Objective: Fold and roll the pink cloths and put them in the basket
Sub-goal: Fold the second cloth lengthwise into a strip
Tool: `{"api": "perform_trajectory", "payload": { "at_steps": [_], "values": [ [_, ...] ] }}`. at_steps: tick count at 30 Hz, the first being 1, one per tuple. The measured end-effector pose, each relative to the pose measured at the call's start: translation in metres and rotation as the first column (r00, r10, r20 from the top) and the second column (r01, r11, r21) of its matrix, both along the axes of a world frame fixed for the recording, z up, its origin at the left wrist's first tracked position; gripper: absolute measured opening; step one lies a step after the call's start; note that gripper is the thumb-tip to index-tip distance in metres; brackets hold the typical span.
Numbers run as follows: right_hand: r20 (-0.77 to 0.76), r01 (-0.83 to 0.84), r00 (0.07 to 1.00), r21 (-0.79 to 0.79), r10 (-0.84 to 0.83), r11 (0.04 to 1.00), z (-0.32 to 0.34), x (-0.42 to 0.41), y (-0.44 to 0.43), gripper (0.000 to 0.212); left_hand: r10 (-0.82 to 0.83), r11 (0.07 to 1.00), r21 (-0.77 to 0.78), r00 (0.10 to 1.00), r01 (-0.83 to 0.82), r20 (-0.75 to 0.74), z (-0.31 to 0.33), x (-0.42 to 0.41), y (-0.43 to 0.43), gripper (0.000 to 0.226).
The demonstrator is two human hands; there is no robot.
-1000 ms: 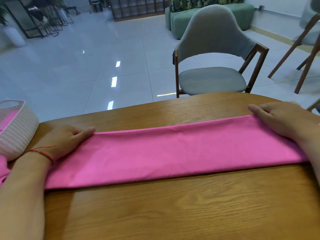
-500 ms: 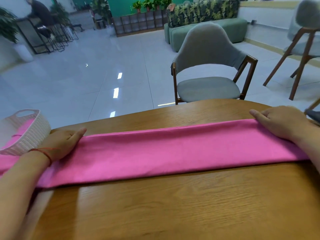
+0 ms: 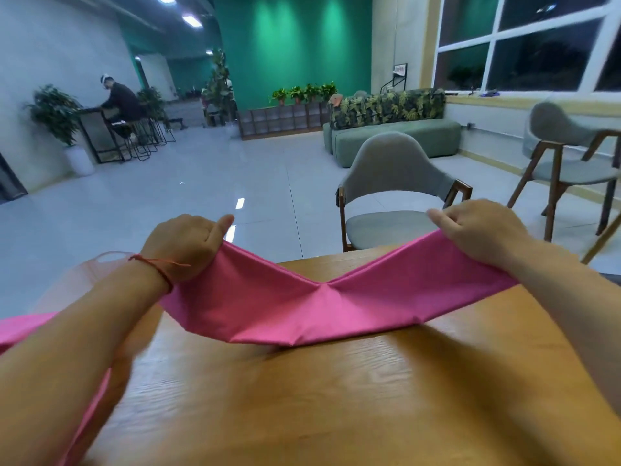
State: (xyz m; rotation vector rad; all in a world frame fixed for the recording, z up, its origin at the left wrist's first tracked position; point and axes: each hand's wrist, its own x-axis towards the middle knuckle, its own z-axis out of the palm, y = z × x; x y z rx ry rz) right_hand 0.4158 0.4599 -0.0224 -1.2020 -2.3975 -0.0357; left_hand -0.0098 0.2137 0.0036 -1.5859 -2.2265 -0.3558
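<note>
A long folded pink cloth (image 3: 322, 307) hangs in a V between my two hands, its middle sagging down onto the wooden table (image 3: 336, 398). My left hand (image 3: 184, 247) grips the cloth's left end, lifted above the table's left edge. My right hand (image 3: 480, 230) grips the right end, also raised. The white woven basket (image 3: 84, 277) shows only as a blurred pale shape behind my left forearm. More pink cloth (image 3: 23, 326) lies at the far left, under my left arm.
A grey chair (image 3: 393, 196) stands just beyond the table's far edge, with another chair (image 3: 564, 163) at the right. A green sofa (image 3: 396, 136) is further back, across open tiled floor. A person sits at a high counter at the far left.
Both hands have closed on the cloth's ends and lifted them off the table, moving toward each other. The cloth went from flat to a sagging V. The view has tilted upward.
</note>
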Motion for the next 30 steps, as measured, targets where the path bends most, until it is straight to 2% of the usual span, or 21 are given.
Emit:
{"api": "perform_trajectory", "payload": {
  "at_steps": [4, 6, 8, 10, 11, 13, 14, 16, 17, 19, 21, 22, 26, 30],
  "values": [
    [-0.031, -0.042, 0.998, 0.180, 0.049, 0.983, 0.027, -0.037, -0.032, 0.062, -0.096, 0.991, 0.077, 0.989, 0.106, -0.116, 0.024, 0.044, 0.006, 0.062],
    [-0.052, -0.051, 0.997, 0.203, 0.063, 0.978, 0.030, -0.048, -0.042, 0.061, -0.114, 0.990, 0.064, 0.980, 0.126, -0.165, 0.031, 0.052, 0.008, 0.061],
    [-0.049, -0.050, 0.997, 0.223, 0.062, 0.974, 0.034, -0.051, -0.045, 0.061, -0.107, 0.990, 0.077, 0.984, 0.119, -0.144, 0.037, 0.048, 0.007, 0.062],
    [-0.074, 0.016, 0.997, 0.208, -0.001, 0.978, 0.035, -0.031, -0.036, 0.060, -0.049, 0.998, 0.044, 0.995, 0.053, -0.089, 0.039, 0.019, -0.009, 0.062],
    [-0.098, 0.087, 0.993, 0.158, -0.072, 0.984, 0.034, -0.011, -0.026, 0.058, 0.006, 1.000, -0.023, 1.000, -0.006, -0.007, 0.037, -0.005, -0.022, 0.063],
    [-0.073, 0.287, 0.955, -0.009, -0.287, 0.958, 0.029, 0.035, -0.006, 0.051, 0.211, 0.972, -0.127, 0.973, -0.198, 0.095, 0.034, -0.063, -0.055, 0.062],
    [-0.039, 0.358, 0.932, -0.048, -0.360, 0.932, 0.024, 0.053, -0.002, 0.050, 0.291, 0.951, -0.151, 0.948, -0.272, 0.129, 0.034, -0.084, -0.072, 0.055],
    [-0.103, 0.366, 0.925, -0.021, -0.366, 0.930, 0.015, 0.064, 0.004, 0.054, 0.372, 0.925, -0.129, 0.920, -0.357, 0.121, 0.026, -0.125, -0.091, 0.038],
    [-0.162, 0.358, 0.921, -0.011, -0.355, 0.934, 0.015, 0.061, 0.005, 0.055, 0.373, 0.926, -0.117, 0.917, -0.359, 0.142, 0.028, -0.135, -0.092, 0.039],
    [-0.205, 0.353, 0.917, 0.022, -0.341, 0.935, 0.017, 0.057, 0.007, 0.057, 0.327, 0.944, -0.117, 0.928, -0.310, 0.179, 0.029, -0.133, -0.089, 0.061],
    [-0.235, 0.342, 0.918, 0.061, -0.319, 0.938, 0.023, 0.058, 0.015, 0.059, 0.263, 0.965, -0.001, 0.964, -0.263, 0.027, 0.035, -0.136, -0.090, 0.084],
    [-0.249, 0.339, 0.917, 0.074, -0.312, 0.938, 0.024, 0.060, 0.019, 0.060, 0.253, 0.967, 0.024, 0.967, -0.253, 0.013, 0.037, -0.137, -0.091, 0.089],
    [-0.193, 0.336, 0.931, 0.119, -0.311, 0.934, 0.024, 0.065, 0.032, 0.062, 0.222, 0.975, 0.025, 0.974, -0.223, 0.040, 0.040, -0.133, -0.097, 0.092],
    [-0.054, 0.303, 0.953, 0.089, -0.299, 0.949, 0.018, 0.082, 0.033, 0.068, 0.197, 0.980, -0.076, 0.964, -0.186, 0.176, 0.029, -0.120, -0.109, 0.092]
  ]
}}
